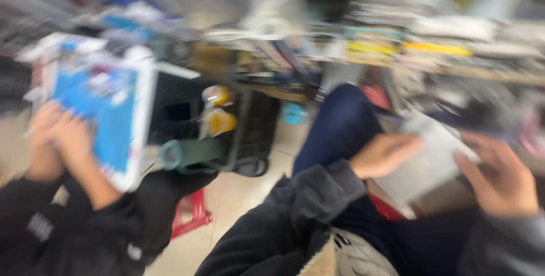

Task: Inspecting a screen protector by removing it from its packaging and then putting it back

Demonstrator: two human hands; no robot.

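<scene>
Heavy motion blur throughout. Left hand (pixel 383 154) and right hand (pixel 502 177) both grip a pale flat packet (pixel 428 159) over the person's dark-blue knee (pixel 340 123); left hand curls on the packet's left edge, fingers partly closed, right hand clamps its right edge with fingers bent around it. What kind of packet it is can't be read in the blur. Black sleeve (pixel 295 219) runs down-left from the left hand. Far left of the packet, another person's hands (pixel 57 140) hold a blue-and-white box (pixel 108 111), tilted. Between box and knee: black wire basket (pixel 250 123), green tube (pixel 190 154) beside it, yellow things (pixel 218 108) above the tube. Red stool (pixel 190 213) on the floor below the tube. Cluttered shelf (pixel 431 49) behind the packet.
</scene>
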